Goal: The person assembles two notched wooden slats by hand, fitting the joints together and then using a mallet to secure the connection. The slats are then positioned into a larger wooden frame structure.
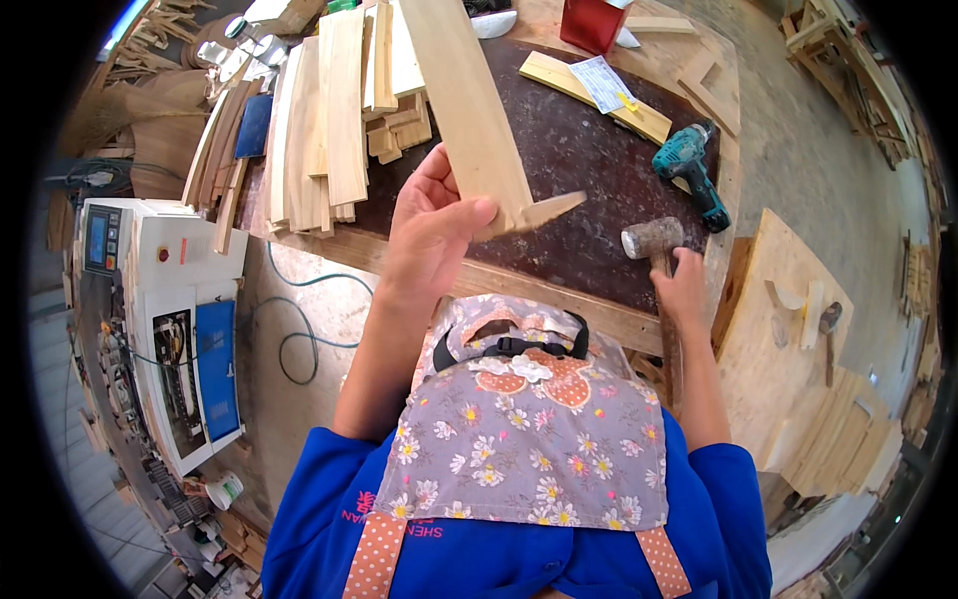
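Note:
My left hand (429,222) is closed on the near end of a long pale wooden board (469,110), with the thumb on its face. The board slants up and away over the dark tabletop (589,180). A short wooden piece (555,208) sticks out to the right at the board's near end; I cannot tell how it is joined. At the table's near right edge, my right hand (683,290) grips a mallet (654,238) by its wooden handle, just below the head. The mallet's head rests over the tabletop, and its handle points back toward me.
Stacked wooden strips (319,120) cover the table's left side. A teal cordless drill (687,165), a slip of paper (601,84) on a yellowish board (544,72) and a red container (594,25) lie beyond the mallet. A white machine (190,260) stands left; a plywood surface (768,359) lies right.

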A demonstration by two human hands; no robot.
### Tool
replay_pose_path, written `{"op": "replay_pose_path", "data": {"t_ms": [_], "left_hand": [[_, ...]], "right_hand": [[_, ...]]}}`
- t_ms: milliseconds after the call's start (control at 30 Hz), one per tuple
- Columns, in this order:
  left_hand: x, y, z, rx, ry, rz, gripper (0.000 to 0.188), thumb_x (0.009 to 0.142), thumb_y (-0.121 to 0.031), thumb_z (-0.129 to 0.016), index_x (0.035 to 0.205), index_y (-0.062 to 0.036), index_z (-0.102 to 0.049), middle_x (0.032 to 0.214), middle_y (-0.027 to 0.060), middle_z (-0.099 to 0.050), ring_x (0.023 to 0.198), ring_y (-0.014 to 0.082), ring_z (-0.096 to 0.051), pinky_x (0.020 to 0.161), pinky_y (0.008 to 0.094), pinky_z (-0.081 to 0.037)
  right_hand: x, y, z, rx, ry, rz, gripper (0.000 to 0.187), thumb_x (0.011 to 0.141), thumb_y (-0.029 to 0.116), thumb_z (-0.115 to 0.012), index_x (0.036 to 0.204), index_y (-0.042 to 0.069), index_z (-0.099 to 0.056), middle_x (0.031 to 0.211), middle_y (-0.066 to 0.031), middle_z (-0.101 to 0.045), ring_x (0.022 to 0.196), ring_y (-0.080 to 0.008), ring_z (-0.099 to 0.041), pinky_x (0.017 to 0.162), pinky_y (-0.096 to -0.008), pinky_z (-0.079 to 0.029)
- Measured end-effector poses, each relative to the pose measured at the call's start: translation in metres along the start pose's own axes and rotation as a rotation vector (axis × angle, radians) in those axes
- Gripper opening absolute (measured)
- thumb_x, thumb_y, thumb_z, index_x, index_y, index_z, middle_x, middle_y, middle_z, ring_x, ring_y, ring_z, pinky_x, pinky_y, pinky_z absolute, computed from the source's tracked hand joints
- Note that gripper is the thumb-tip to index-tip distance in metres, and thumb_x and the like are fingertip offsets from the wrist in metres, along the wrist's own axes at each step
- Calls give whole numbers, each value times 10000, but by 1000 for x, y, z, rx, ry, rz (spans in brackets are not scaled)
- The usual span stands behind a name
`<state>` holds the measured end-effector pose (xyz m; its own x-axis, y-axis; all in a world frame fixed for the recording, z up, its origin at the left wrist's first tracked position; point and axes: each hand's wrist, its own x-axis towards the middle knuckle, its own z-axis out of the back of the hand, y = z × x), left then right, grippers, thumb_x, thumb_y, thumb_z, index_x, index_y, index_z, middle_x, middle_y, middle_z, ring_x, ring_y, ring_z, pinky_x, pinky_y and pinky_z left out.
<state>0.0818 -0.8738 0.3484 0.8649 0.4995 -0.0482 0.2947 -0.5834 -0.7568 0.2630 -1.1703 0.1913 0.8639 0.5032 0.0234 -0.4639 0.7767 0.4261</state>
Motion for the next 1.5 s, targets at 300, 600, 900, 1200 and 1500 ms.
{"op": "replay_pose_path", "data": {"t_ms": [300,600,900,1200,1500], "left_hand": [[-10,23,22,18,326,-115,376,637,66,-785,932,-59,-587,978,133,-651,1003,253,-614,900,367,-482],[-42,39,28,11,40,20,404,672,36,-783,1043,-33,-641,1059,138,-659,1034,262,-609,924,399,-479],[-35,57,29,149,267,-139,340,670,69,-744,983,-47,-680,1034,129,-682,1015,265,-601,911,399,-472],[-36,58,18,18,274,-62,335,681,83,-727,986,-46,-679,1048,133,-675,1034,262,-601,932,408,-473],[-39,60,19,-33,242,40,354,726,84,-707,1011,-120,-653,1064,66,-648,1081,229,-562,1021,424,-408]], "right_hand": [[6,155,88,1398,917,-173,426,910,242,-604,1225,-36,-536,1133,-132,-625,979,-196,-644,859,-300,-522],[-3,184,76,1712,971,-325,437,839,91,-608,1220,-89,-491,1096,-138,-610,997,-194,-626,903,-313,-518],[-4,187,83,1568,806,-226,502,797,106,-633,1225,-97,-469,1076,-138,-613,967,-172,-619,891,-310,-514],[-4,184,92,1487,795,-230,576,768,131,-678,1238,-112,-451,1103,-145,-593,994,-170,-594,873,-293,-490],[-8,182,93,1518,808,-177,629,764,130,-686,1285,-85,-408,1166,-131,-559,1071,-180,-561,949,-313,-450]]}}
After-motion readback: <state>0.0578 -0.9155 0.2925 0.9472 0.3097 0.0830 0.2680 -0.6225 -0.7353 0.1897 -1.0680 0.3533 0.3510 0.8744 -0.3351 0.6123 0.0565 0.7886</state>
